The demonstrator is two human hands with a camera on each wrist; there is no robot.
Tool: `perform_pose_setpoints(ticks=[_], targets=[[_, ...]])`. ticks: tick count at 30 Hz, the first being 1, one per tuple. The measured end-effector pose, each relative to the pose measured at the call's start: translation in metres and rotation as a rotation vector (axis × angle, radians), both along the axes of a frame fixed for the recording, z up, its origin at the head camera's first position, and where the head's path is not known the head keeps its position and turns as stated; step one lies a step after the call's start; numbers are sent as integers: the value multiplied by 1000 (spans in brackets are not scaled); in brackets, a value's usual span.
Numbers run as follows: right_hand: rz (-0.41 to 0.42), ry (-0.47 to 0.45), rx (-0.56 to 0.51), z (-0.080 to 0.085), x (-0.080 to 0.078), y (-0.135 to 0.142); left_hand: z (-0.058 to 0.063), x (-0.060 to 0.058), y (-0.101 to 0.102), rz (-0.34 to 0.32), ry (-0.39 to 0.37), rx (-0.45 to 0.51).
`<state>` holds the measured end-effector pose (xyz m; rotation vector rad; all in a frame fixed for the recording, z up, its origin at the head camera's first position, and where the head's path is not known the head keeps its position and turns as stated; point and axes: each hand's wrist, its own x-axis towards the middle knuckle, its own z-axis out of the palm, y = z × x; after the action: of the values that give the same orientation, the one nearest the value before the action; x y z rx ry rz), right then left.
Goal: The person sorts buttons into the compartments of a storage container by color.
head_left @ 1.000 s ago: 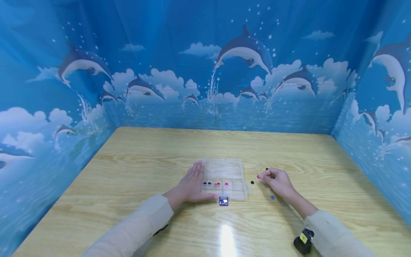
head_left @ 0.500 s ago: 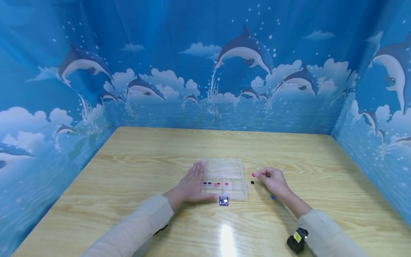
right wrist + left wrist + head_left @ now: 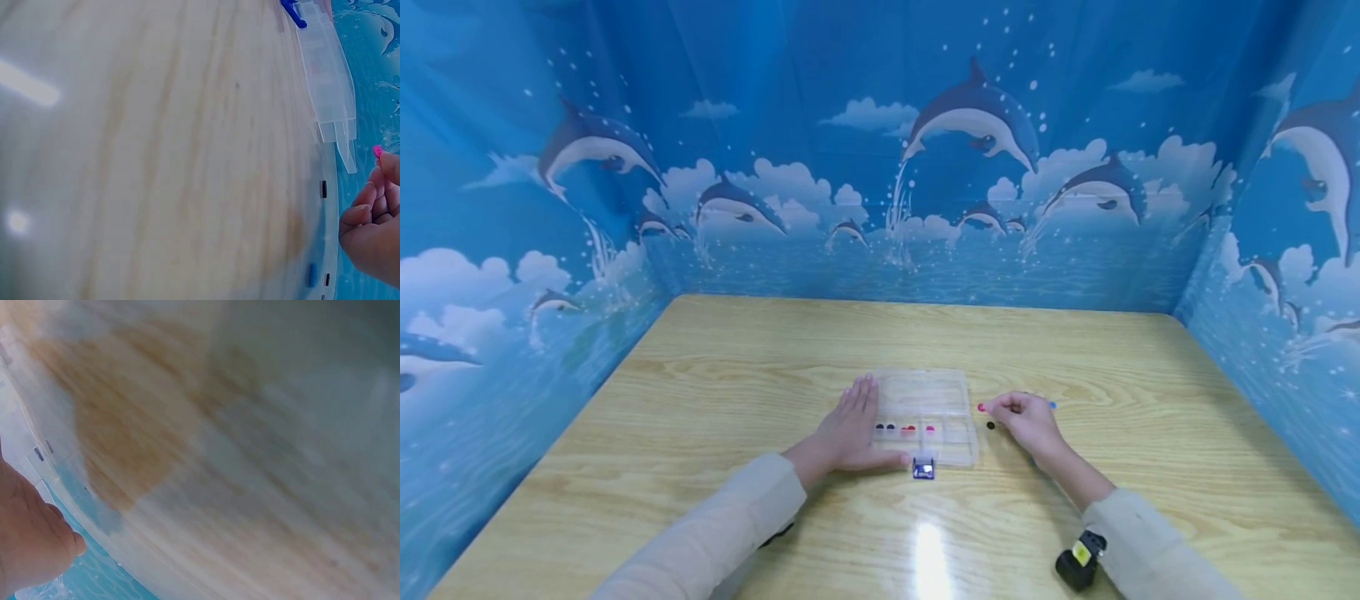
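your table (image 3: 737,350) meets the blue curtain (image 3: 820,208) along its far edge, with curtain walls rising at the left and right edges too; the near edge lies outside the head view. the clear plastic box (image 3: 922,393) rests near the middle of the wood, well apart from those three edges, its lid laid back toward the far side and its blue latch (image 3: 923,468) facing you. wood surface extends broadly to the left of the box and beyond it; the tighter ground is the strip on its right. there, a black disc (image 3: 991,425) sits just beside the box, and a blue disc (image 3: 1052,405) lies beyond your right hand (image 3: 1030,423). that hand pinches a pink disc (image 3: 981,407) between thumb and finger, other fingers curled in, the disc near the box's right side but apart from it. your left hand (image 3: 852,429) is spread flat with fingers extended over the box's left edge, gripping nothing, thumb tip beside the latch. inside the box, dark discs (image 3: 885,427), red pieces (image 3: 908,428) and a second pink piece (image 3: 930,428) occupy one row of compartments.
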<state>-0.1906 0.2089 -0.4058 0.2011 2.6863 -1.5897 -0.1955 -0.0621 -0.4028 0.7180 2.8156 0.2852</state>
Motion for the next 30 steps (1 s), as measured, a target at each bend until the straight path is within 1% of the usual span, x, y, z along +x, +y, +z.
perform_pose_setpoints(ticks=[7,12,20,30], targets=[[-10,2,-34,0,0,-5,0,0,0,1,3,-4],[-9,-4,-35,2,0,-9,-2,0,0,-2,10,1],[9,0,-72,2,-2,-15,-2,0,-1,-8,14,7],[26,-2,-115,9,-4,-26,-3,-1,-1,-2,10,12]])
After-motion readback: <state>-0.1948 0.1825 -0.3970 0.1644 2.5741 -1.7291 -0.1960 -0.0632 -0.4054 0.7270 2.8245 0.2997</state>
